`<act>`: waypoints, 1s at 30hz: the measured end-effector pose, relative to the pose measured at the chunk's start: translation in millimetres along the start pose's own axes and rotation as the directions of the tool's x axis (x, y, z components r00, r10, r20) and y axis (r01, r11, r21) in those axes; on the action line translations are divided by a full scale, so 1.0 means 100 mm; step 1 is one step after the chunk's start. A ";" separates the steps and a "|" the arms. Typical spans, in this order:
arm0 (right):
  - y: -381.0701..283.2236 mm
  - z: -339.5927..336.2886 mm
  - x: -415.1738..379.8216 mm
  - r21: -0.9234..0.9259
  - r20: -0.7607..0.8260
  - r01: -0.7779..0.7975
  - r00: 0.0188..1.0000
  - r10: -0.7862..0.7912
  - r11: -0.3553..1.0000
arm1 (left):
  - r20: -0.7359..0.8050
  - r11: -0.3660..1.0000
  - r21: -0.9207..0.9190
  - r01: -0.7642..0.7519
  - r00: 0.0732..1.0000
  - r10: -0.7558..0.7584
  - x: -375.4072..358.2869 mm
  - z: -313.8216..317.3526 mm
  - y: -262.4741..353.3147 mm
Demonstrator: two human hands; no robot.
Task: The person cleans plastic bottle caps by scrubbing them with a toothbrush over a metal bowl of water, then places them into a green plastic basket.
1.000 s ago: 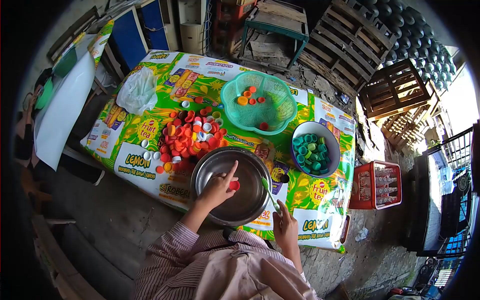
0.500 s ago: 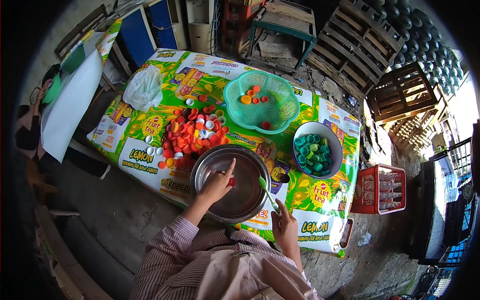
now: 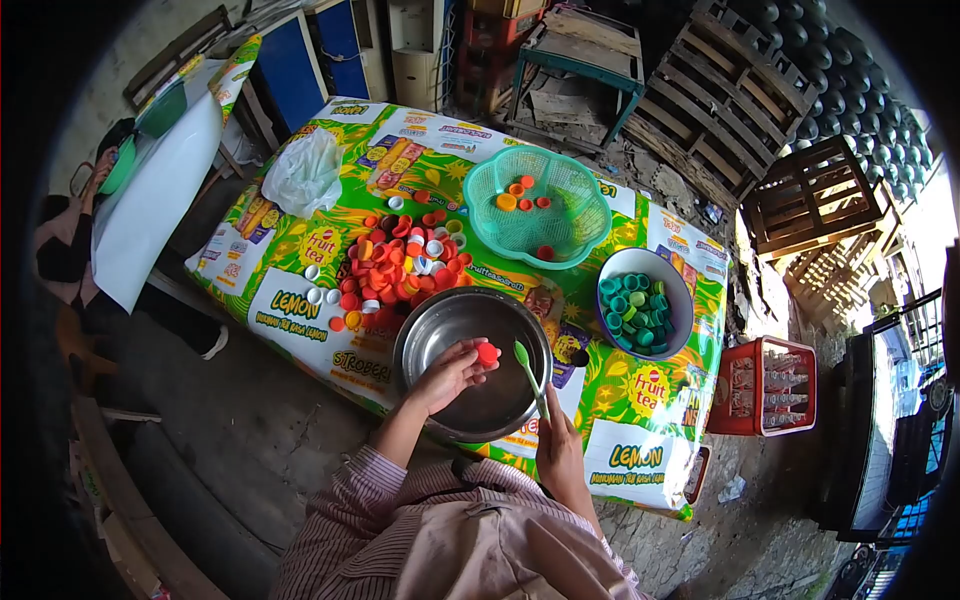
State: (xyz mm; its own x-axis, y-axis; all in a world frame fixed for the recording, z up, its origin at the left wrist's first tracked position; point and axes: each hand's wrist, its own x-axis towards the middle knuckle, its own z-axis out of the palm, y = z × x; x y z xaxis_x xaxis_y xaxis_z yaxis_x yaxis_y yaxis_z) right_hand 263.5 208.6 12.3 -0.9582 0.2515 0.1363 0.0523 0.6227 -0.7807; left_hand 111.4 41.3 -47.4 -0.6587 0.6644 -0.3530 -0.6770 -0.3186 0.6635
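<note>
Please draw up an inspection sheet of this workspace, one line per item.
Surface: printed table cover, patches of glare at the right
Work things: metal bowl; heap of loose caps, mostly red and orange; green basket with a few caps; purple-rimmed bowl of green caps
Clutter: crumpled plastic bag; stray white caps beside the heap
Left hand: holds red cap over the metal bowl
Right hand: holds green brush, its head over the metal bowl
Cables: nothing certain; thin line on blue panel may be a cord
Surroundings: red crate of bottles, wooden pallets, another person at the left
</note>
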 end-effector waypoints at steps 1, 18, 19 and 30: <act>-0.03 0.02 0.01 0.018 0.034 0.031 0.999 -0.031 0.999 | 0.001 1.000 0.001 -0.002 1.000 0.002 -0.02 0.02 -0.02; -0.01 0.16 0.04 0.095 0.054 0.066 0.996 -0.071 0.993 | -0.007 0.967 -0.249 -0.062 0.998 0.062 -0.24 0.08 -0.02; -0.03 0.17 0.04 0.096 0.054 0.068 0.996 -0.073 0.993 | 0.000 0.967 -0.244 -0.068 0.998 0.070 -0.25 0.12 0.00; -0.04 0.20 0.17 0.085 0.036 0.082 0.996 -0.085 0.993 | 0.019 0.989 -0.109 -0.104 0.994 0.107 -0.28 0.18 0.07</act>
State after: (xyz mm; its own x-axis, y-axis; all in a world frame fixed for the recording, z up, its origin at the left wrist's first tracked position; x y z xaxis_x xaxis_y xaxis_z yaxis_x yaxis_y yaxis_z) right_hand 241.2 195.3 5.7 -0.9686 0.1709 0.1808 -0.0505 0.5763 -0.8157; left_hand 130.7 32.7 -21.2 -0.7211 0.6392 -0.2674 -0.6361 -0.4580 0.6210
